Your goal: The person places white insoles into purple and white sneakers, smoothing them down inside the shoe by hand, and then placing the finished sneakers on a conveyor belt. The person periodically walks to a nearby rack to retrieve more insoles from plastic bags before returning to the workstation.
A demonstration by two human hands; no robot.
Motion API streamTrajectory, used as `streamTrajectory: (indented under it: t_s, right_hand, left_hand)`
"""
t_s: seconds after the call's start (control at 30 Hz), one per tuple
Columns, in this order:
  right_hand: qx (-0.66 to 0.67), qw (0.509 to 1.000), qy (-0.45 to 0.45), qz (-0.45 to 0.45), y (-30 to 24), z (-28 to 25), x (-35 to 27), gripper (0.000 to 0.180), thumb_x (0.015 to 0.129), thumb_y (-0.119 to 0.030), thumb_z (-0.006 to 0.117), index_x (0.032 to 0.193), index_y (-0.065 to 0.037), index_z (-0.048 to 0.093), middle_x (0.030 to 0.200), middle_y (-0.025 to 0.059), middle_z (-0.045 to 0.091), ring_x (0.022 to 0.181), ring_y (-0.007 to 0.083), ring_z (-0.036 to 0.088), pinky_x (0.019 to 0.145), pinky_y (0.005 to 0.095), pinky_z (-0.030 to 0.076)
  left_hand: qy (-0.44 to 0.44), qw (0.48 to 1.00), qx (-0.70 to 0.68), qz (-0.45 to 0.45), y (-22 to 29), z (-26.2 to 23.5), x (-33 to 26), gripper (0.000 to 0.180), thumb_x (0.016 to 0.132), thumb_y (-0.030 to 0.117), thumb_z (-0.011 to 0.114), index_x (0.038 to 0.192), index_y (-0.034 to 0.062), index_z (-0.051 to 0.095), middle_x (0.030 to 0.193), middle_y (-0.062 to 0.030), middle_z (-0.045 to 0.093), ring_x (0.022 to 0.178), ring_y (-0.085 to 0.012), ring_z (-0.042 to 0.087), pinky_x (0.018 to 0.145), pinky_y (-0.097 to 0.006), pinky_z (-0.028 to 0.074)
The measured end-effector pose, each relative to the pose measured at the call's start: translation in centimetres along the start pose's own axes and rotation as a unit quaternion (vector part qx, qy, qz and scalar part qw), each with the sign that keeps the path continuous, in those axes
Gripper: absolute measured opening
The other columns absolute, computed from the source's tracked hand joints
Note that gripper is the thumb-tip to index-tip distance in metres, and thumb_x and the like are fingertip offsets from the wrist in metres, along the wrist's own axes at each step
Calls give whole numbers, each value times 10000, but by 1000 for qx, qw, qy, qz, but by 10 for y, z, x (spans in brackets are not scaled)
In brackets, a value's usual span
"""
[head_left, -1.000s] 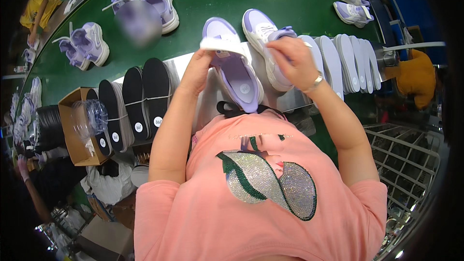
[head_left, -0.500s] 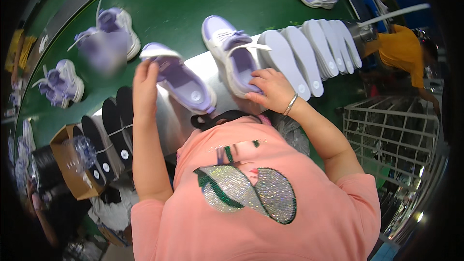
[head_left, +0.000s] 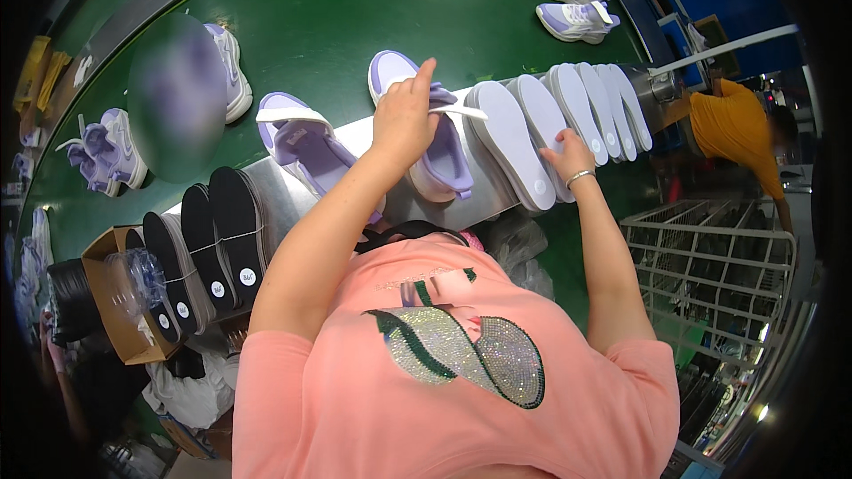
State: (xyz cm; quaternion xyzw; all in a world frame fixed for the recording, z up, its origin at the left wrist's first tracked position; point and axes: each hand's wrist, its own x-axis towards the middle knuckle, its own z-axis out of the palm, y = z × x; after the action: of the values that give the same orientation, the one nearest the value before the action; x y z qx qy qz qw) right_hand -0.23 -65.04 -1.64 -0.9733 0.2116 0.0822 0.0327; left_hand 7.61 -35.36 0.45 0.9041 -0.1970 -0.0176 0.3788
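Two lavender-and-white sneakers lie side by side before me, their openings toward me. My left hand (head_left: 405, 122) reaches across the left sneaker (head_left: 312, 153) to the right sneaker (head_left: 444, 165). It grips this one near the tongue and laces, one finger pointing up; the other fingertips are partly hidden. A white strap sticks out to the right from the sneaker's opening. Over at the row of light grey insoles (head_left: 506, 137), my right hand (head_left: 572, 158), with a bracelet at its wrist, pinches the edge of an insole in the second stack (head_left: 536, 105).
Black insoles (head_left: 232, 226) in tied bundles stand at left beside a cardboard box (head_left: 111, 302). More sneakers (head_left: 577, 21) sit on the green table (head_left: 346, 9). At right are a wire rack (head_left: 710, 248) and a person in yellow (head_left: 732, 129).
My left hand has gone from the left sneaker over to the right one. My right hand has left the right sneaker and moved right to the grey insoles.
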Motion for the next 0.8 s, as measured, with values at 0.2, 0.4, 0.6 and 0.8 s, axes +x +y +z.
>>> streamTrajectory:
  t_s: [0.2,0.4,0.6,0.8]
  right_hand:
    - [307,952,-2,0,-9,-43,-21,278,703,-300,636,732,-41,538,664,64,545,566,160,537,525,275,420]
    - [461,804,-376,-2,-72,-102,-68,214,740,-233,572,666,-33,568,571,22,518,513,91,508,474,200,397]
    - [143,928,-213,-270,-111,-47,-63,203,668,-252,582,652,-50,600,654,100,563,610,224,564,569,322,444]
    - [-103,915,16,-390,-130,-23,-72,242,647,-286,589,736,-61,584,764,114,557,708,281,571,649,401,431]
  left_hand:
    - [77,991,-71,-84,-9,11,-3,438,723,175,527,1122,38,405,777,-209,585,708,-374,565,667,-427,438]
    - [92,979,-128,-131,-10,14,-9,362,761,205,502,1048,-7,447,737,-234,585,704,-388,569,668,-441,440]
    - [60,989,-84,-107,6,15,-24,309,767,200,513,1010,17,455,686,-218,585,661,-387,572,632,-453,440]
    - [86,987,-103,-86,-1,28,-29,289,774,166,505,1003,11,423,674,-220,581,643,-392,567,613,-458,439]
